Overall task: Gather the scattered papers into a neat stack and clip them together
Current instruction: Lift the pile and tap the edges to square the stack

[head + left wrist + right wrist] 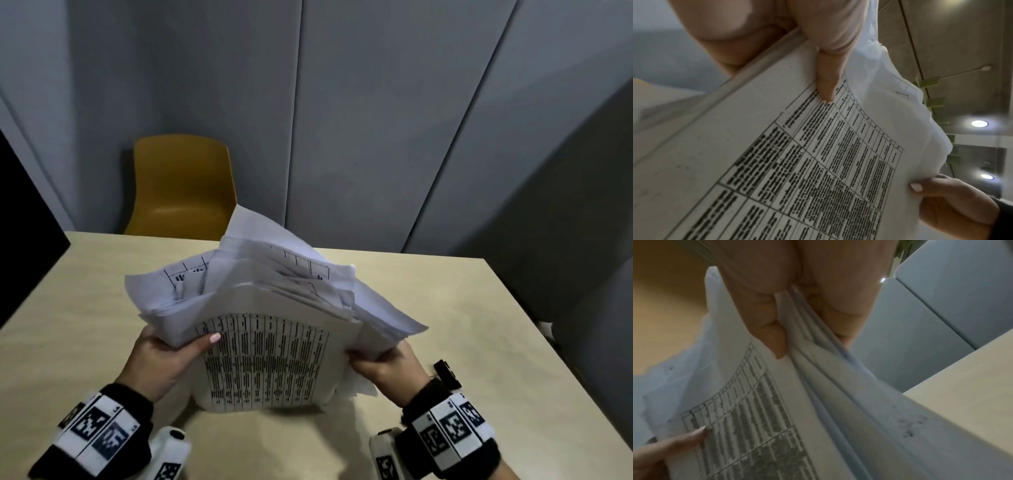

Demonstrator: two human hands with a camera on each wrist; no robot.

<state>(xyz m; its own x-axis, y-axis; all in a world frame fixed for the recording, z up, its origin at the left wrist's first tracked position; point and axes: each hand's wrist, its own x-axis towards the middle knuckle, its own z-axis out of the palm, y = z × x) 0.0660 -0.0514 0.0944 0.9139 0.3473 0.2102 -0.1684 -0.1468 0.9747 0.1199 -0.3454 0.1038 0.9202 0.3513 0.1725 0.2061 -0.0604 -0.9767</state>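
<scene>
A thick, untidy bundle of white printed papers (270, 329) stands on its lower edge on the beige table (85, 308), upper sheets fanned out and bent. The sheet facing me carries a dense printed table (818, 162). My left hand (171, 356) grips the bundle's left edge, thumb (826, 81) pressed on the front sheet. My right hand (387, 359) pinches the right edge, thumb (774, 340) in front and fingers behind the sheets (818, 369). No clip shows in any view.
A mustard-yellow chair (183, 188) stands behind the table's far edge, against grey wall panels (376, 120). A dark screen edge (24, 212) sits at the left. Both wrists wear marker bands, with white devices (171, 452) below them.
</scene>
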